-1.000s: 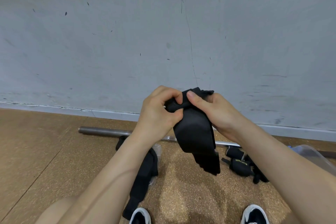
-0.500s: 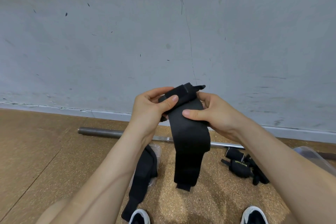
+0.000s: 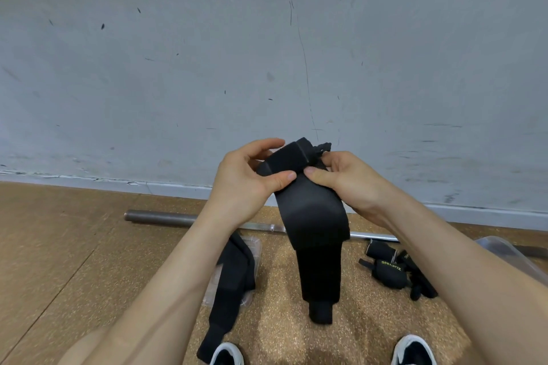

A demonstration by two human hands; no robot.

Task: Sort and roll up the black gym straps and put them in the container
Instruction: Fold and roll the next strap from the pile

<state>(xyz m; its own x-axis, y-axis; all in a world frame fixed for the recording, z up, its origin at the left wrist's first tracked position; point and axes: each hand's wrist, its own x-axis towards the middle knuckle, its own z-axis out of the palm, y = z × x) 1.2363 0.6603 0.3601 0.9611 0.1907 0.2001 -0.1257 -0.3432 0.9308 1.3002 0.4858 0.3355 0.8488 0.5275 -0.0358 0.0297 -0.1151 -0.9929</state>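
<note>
One black strap (image 3: 311,216) between both hands (image 3: 246,184) (image 3: 347,181)

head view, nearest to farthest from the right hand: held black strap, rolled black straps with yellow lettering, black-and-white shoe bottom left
1. held black strap: pinched in the right hand
2. rolled black straps: floor, lower right
3. black-and-white shoe: bottom left

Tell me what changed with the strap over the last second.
The strap, bunched a second ago, has unfolded and now hangs long below both hands. The left hand and right hand kept hold, now pinching its top end. The floor strap, rolled straps, bar and container have not moved.
</note>
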